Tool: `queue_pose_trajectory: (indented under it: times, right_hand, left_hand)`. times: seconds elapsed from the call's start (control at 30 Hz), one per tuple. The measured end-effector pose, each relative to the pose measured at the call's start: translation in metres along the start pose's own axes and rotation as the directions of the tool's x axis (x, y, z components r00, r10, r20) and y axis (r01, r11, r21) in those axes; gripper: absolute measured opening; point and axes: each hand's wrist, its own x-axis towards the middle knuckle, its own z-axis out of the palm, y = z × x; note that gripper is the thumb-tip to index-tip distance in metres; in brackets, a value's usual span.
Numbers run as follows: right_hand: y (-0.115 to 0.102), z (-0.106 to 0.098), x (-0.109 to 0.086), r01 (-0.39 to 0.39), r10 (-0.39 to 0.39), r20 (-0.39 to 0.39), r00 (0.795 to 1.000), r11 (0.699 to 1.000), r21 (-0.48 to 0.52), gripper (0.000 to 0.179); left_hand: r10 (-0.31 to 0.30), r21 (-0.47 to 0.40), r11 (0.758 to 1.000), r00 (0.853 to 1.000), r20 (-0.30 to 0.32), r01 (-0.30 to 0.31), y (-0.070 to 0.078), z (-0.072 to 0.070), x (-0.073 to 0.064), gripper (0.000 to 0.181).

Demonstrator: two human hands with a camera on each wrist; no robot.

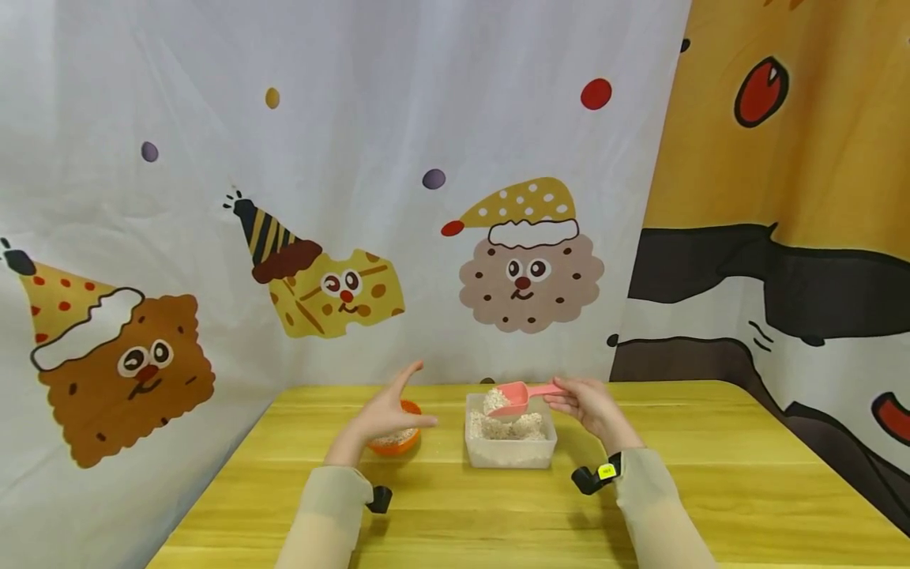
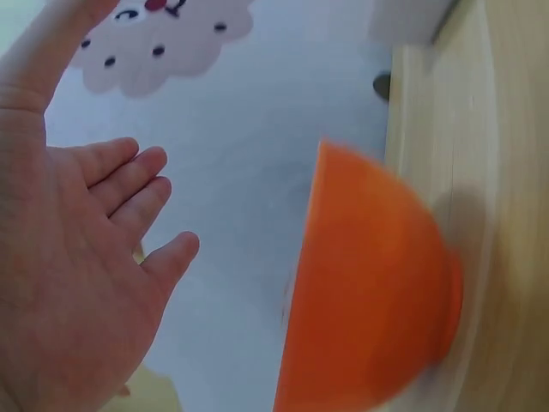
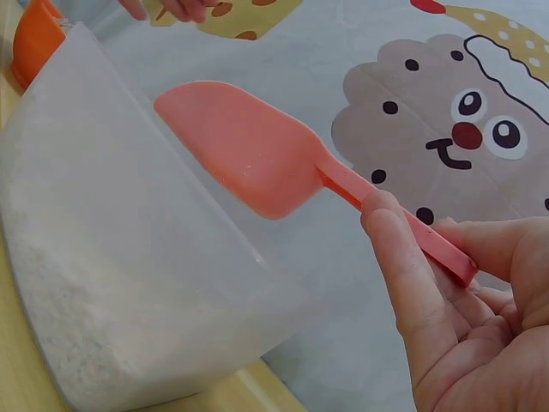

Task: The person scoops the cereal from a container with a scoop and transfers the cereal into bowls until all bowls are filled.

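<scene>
My right hand (image 1: 592, 405) grips the handle of a pink scoop (image 3: 249, 146), which carries pale flakes (image 1: 495, 401). Under the scoop stands a translucent rectangular tub (image 1: 510, 456) holding more of these flakes; in the right wrist view the scoop appears above the tub's rim. My left hand (image 1: 384, 413) has its fingers spread and holds nothing. It hovers over an orange bowl (image 2: 369, 283), partly covering it in the head view. Some flakes lie in the bowl. The left palm (image 2: 77, 283) is beside the bowl's rim in the left wrist view.
The bowl and tub stand side by side on a yellow wood-grain table (image 1: 455, 521), bowl on the left. Behind the table hangs a pale curtain (image 1: 355, 118) printed with cartoon biscuits and cheese. Each wrist wears a small black camera (image 1: 587, 480).
</scene>
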Motion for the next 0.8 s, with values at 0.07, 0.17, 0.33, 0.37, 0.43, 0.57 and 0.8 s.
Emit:
queue_pose_trajectory:
  times: [0.07, 0.17, 0.33, 0.37, 0.43, 0.57, 0.8]
  right_hand:
    - [-0.001, 0.0, -0.001, 0.001, -0.001, 0.007, 1.0, 1.0, 0.0, 0.016]
    - [-0.001, 0.001, -0.001, 0.003, -0.003, 0.003, 1.0, 1.0, -0.002, 0.016]
    - [0.0, 0.001, -0.001, -0.002, 0.002, 0.0, 1.0, 1.0, -0.007, 0.015]
    - [0.0, 0.001, -0.001, -0.003, 0.003, -0.001, 1.0, 1.0, -0.009, 0.015]
    - [0.001, 0.002, -0.001, -0.004, 0.004, -0.007, 1.0, 1.0, -0.011, 0.014]
    - [0.001, 0.001, 0.0, -0.001, 0.001, -0.003, 1.0, 1.0, -0.001, 0.015]
    - [0.0, -0.001, 0.0, 0.003, -0.003, 0.018, 1.0, 1.0, 0.007, 0.017]
  left_hand:
    - [-0.015, -0.016, 1.0, 1.0, -0.003, 0.015, -0.005, -0.007, -0.005, 0.105]
    - [-0.039, -0.038, 0.999, 0.999, 0.005, 0.039, -0.012, -0.016, -0.011, 0.106]
    - [-0.053, -0.012, 0.999, 0.999, -0.001, 0.053, -0.027, -0.024, -0.018, 0.108]
    - [-0.058, 0.0, 0.998, 0.998, -0.004, 0.058, -0.031, -0.025, -0.019, 0.109]
    - [-0.062, 0.003, 0.998, 0.998, -0.009, 0.063, -0.037, -0.026, -0.022, 0.11]
    - [-0.082, -0.003, 0.997, 0.997, -0.011, 0.082, -0.048, -0.026, -0.027, 0.113]
    - [-0.138, -0.02, 0.99, 0.99, 0.012, 0.138, -0.064, -0.025, -0.034, 0.115]
